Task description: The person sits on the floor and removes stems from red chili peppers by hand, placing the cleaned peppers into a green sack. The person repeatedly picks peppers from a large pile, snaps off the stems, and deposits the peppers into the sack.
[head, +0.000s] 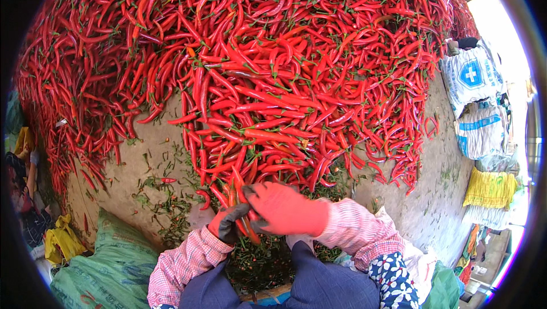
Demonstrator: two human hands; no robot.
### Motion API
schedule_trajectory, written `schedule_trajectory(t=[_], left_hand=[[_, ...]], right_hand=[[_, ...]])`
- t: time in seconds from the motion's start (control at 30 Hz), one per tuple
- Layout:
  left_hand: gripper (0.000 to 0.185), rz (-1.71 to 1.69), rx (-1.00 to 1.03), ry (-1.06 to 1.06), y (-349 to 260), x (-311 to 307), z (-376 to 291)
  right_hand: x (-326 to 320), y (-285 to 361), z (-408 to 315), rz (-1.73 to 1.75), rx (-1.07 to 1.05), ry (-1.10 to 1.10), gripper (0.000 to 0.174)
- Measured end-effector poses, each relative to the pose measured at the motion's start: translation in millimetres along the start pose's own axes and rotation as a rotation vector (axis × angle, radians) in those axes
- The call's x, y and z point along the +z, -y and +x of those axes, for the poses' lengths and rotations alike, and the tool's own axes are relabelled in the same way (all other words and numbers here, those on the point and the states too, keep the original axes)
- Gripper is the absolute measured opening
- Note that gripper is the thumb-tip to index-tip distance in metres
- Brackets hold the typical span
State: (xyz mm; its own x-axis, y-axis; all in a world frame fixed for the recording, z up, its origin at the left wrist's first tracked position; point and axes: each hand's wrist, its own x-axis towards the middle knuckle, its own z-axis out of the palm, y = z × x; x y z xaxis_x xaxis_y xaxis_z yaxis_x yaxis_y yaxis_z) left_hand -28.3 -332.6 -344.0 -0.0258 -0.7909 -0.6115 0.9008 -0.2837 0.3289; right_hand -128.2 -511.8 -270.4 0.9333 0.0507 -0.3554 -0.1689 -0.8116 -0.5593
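Observation:
A huge heap of red chili peppers (273, 95) with green stems spreads over the floor before me. Both my hands wear red work gloves with dark fingers and meet at the near edge of the heap. My left hand (228, 222) is closed around several red chili peppers (238, 196), which point up and away from me. My right hand (286, 208) lies against the same bunch, its fingertips touching the peppers; it is slightly blurred, and its grip is partly hidden. Green stem bits (260, 262) cover the ground between my knees.
A green woven sack (107, 262) lies at my left, near a yellow bag (64, 240). Another person's arm (32, 176) shows at the far left. White sacks (478, 134) and a yellow sack (489, 187) line the right side. Stem scraps (171, 210) litter the concrete floor (444, 181).

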Motion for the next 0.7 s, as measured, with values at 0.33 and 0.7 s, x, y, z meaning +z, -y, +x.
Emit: schedule_trajectory(t=[0.33, 0.7], left_hand=[[0.05, -0.188, 0.318, 0.074, -31.2, 15.8, -6.3], [0.048, -0.312, 0.327, 0.022, -23.7, 1.2, -8.2]], right_hand=[[-29.4, -149.9, -20.7, -0.018, 0.522, -0.445, 0.037], [14.9, -206.3, -19.5, -0.361, 0.366, -0.457, 0.048]])
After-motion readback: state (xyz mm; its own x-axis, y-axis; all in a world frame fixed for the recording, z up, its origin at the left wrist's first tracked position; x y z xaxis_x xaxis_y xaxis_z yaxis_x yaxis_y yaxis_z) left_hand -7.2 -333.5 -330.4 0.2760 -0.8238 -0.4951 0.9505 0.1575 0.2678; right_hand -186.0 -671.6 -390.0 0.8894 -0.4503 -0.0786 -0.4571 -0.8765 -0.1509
